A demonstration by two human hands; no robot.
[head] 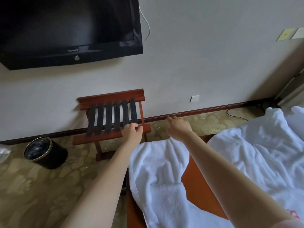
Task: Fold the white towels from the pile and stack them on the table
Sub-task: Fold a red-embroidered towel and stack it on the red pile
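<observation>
A white towel [156, 170] lies rumpled lengthwise on the red-brown table [199, 186], its far edge just under my wrists. Both my arms reach out over it. My left hand [131, 131] hovers past the towel's far left corner with fingers curled toward the thumb; no cloth shows in it. To its right, my right hand [179, 127] is stretched flat past the far edge, fingers straight and holding nothing. The pile of white towels [256, 145] lies to the right.
A wooden luggage rack [113, 119] with black straps stands against the wall just beyond my left hand. A black waste bin [44, 152] sits on the patterned carpet at left. A dark TV [65, 30] hangs above, and a cable [235, 115] trails along the skirting.
</observation>
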